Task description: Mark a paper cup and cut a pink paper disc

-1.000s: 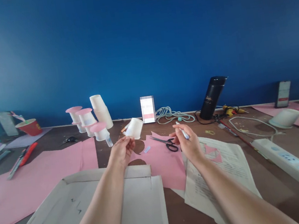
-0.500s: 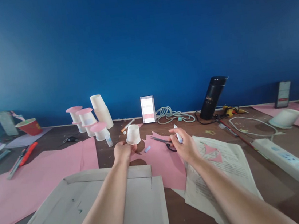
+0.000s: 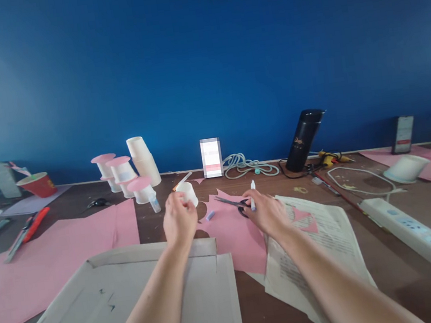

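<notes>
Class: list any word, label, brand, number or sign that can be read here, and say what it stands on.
None can be read for certain.
Black cylindrical bottle: pale script lettering, too blurred.
Creased off-white paper sheet with dark print: lines too small.
White upright rectangular screen at centre: pixelated.
Dark-framed rectangular phone at far right: any screen text too small.

Tally, places off the scissors [image 3: 229, 201] (1 pair).
Left: 3 pink-topped cup columns [image 3: 124, 172], 1 tall white cup stack [image 3: 146, 165], 1 loose white cup [image 3: 189, 190], 1 red cup [image 3: 41, 186], 1 red-handled cutter [image 3: 36, 225], 1 small tube [image 3: 155, 203]. Just right: 1 hand-held white tube [image 3: 253, 203]. Farther right: 1 black flask [image 3: 302, 142], 1 power strip [image 3: 400, 221], 1 phone [image 3: 402, 134]. Lower left: 1 grey cardboard tray [image 3: 208, 300]. Underneath: 1 cut pink sheet [image 3: 243, 248].
</notes>
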Motion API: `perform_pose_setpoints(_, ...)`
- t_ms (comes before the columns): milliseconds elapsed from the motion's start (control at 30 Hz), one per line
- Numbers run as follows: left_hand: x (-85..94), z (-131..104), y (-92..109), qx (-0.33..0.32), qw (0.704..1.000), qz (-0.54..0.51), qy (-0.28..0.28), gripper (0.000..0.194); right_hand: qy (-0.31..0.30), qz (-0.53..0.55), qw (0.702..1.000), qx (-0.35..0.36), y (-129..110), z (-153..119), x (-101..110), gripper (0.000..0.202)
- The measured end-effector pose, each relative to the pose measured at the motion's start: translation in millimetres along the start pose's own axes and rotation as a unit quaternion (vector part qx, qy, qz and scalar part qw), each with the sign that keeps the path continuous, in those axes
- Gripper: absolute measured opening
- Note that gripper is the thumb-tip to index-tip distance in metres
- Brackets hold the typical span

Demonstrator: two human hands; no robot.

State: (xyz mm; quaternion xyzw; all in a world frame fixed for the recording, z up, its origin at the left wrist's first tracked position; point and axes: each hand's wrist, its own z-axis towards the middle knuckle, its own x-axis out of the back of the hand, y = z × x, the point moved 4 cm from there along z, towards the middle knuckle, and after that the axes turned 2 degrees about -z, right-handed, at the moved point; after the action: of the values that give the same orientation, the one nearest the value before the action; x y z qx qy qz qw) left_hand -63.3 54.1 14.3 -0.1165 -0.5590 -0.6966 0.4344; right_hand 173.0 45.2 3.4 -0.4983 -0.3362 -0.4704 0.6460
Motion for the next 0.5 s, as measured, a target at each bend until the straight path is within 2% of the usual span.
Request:
perform_pose_setpoints(67, -12.7, -7, 8, -0.082, 0.993, 0.030, -0.077, 0.016, -0.009, -0.030, 0.999, 0.010, -2, -1, -1, 0.027)
perform_pose_setpoints(167, -32.4, -15, 8, -0.116, 0.971, 0.087, -0.191, 0.023, -0.011, -0.050, 0.998, 0.023, -4, -2, -3, 0.026)
perform_pose_setpoints(267, -39.3, -18, 6, -0.130, 0.961, 0.111, -0.216, 0.026, -0.013, -0.059, 0.998, 0.027, -5, -1, -6, 0.026)
perform_pose_setpoints(500, -37.3, -18, 7, -0.116, 0.961, 0.121, -0.220, 0.018, -0.020, -0.058, 0.998, 0.023, -3, 1, -9, 0.026)
